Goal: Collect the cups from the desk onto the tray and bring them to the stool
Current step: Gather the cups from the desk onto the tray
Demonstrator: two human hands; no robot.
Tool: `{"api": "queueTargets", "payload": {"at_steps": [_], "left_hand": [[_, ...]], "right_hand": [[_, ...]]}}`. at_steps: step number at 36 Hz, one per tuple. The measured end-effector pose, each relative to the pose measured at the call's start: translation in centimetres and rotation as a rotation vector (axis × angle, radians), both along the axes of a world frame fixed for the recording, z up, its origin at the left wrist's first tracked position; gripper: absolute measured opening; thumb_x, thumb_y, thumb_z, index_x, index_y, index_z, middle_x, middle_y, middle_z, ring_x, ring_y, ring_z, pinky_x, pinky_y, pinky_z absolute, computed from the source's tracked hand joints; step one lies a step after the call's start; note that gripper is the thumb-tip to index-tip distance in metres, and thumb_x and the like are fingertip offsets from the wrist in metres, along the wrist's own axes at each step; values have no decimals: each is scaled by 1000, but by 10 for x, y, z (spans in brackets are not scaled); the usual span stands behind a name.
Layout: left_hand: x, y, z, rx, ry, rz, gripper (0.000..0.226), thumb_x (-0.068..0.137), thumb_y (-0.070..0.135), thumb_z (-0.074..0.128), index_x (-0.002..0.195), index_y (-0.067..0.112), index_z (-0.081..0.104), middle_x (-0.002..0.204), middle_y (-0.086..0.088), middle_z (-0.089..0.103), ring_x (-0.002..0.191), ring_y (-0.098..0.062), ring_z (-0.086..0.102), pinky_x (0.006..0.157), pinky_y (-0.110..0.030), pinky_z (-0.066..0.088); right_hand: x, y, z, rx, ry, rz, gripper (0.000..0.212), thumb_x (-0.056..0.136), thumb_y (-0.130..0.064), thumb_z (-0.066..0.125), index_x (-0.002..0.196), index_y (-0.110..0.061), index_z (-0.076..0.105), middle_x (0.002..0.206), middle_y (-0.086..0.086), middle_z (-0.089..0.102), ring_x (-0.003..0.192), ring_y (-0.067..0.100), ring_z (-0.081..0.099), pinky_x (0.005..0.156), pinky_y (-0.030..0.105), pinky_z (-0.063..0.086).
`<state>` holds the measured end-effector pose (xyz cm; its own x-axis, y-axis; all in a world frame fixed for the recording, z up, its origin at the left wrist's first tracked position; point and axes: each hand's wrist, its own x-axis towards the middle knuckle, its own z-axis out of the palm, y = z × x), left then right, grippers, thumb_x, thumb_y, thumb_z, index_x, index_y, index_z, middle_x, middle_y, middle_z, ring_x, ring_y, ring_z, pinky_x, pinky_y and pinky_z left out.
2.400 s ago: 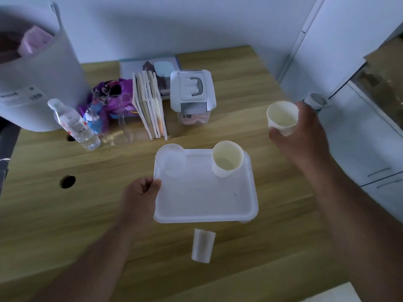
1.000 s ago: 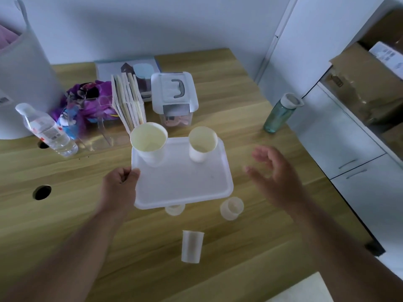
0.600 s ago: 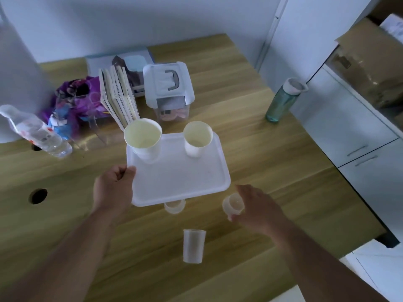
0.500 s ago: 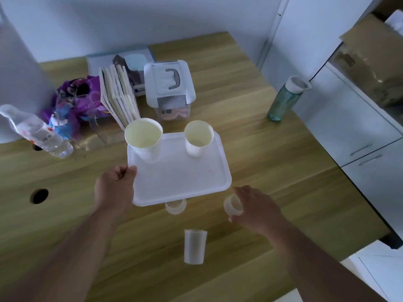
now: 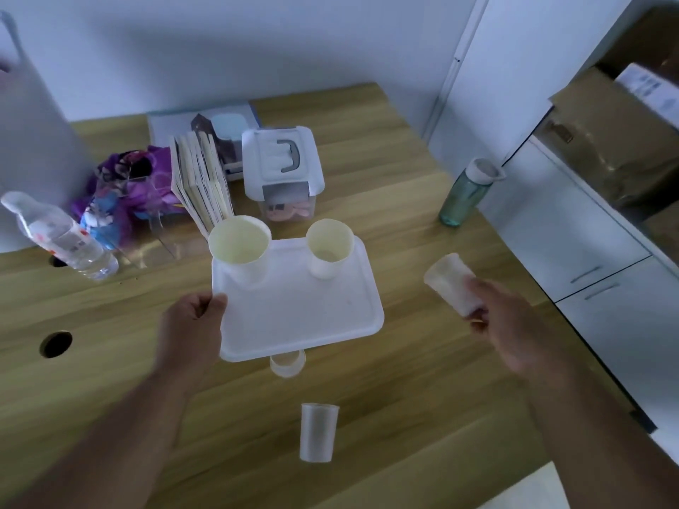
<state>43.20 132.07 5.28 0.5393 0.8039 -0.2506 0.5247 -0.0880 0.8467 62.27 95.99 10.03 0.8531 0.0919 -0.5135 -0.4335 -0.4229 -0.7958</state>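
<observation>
Left hand is clamped on the left edge of the white plastic tray, thumb on top of the rim, holding it up off the wooden desk. Right hand is closed around a small translucent cup, tilted with its mouth pointing up and left, held in the air well off to the right of the tray.

On the tray, just past the left hand's thumb, sits 1 wide paper cup at the far left corner, and a smaller paper cup stands upright at the far edge to its right. Both look empty.

Peeking out from under the tray's near edge is a short clear cup on the desk. Closer to me, between the 2 forearms, a taller frosted cup stands on the desk too.

Farther out past the tray: a row of upright books, a lidded storage box with a grey handle, a water bottle lying off to the left, and a teal bottle beyond the right hand.
</observation>
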Motion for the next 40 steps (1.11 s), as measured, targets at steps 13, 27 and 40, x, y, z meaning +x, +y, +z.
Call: {"api": "queueTargets", "payload": {"at_steps": [13, 27, 40], "left_hand": [[4, -13, 8, -22, -22, -5, 20, 102, 28, 64, 102, 17, 80, 93, -2, 79, 89, -30, 73, 77, -38, 54], [8, -16, 8, -22, -38, -5, 19, 103, 25, 64, 100, 15, 80, 88, 5, 78, 76, -15, 70, 62, -25, 48], [9, -16, 9, -57, -71, -16, 17, 103, 27, 63, 95, 22, 77, 88, 6, 78, 76, -14, 69, 62, -26, 48]], "right_hand": [[-11, 87, 63, 726, 34, 286, 46, 92, -5, 69, 137, -1, 59, 131, 17, 74, 131, 29, 66, 115, 45, 46], [-5, 133, 37, 272, -343, 359, 82, 67, -38, 95, 139, -34, 57, 136, -7, 69, 134, 19, 60, 114, 55, 46], [-21, 131, 37, -2, -339, 421, 108, 70, -45, 94, 160, -40, 33, 161, -18, 43, 148, 6, 36, 122, 38, 33]]}}
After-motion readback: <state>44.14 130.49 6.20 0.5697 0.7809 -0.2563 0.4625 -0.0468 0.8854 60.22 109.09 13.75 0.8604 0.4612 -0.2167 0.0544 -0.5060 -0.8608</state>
